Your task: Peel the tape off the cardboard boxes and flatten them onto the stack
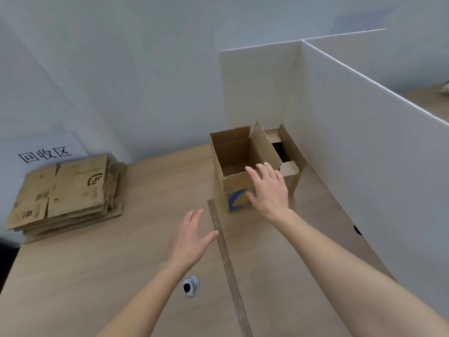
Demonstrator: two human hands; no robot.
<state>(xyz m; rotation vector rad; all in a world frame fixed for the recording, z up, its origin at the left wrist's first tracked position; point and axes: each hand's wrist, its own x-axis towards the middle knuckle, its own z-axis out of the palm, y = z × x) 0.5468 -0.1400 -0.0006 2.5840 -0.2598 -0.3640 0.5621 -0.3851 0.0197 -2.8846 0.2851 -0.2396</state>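
Observation:
An open cardboard box (233, 164) with a blue mark on its near side stands upright on the table, flaps raised. A second open box (290, 164) sits right behind it, against the white partition. My right hand (268, 188) is spread with straight fingers over the near top corner of the front box; whether it touches the box is unclear. My left hand (192, 237) hovers open above the table, left of and nearer than the box, holding nothing. A stack of flattened boxes (68, 193) lies at the far left.
White partition boards (352, 142) wall off the right side and the back behind the boxes. A brown strip (226, 259) runs across the wooden table (97, 276) toward me. A round cable grommet (190, 285) sits near my left forearm. A sign with printed characters (45, 154) leans behind the stack.

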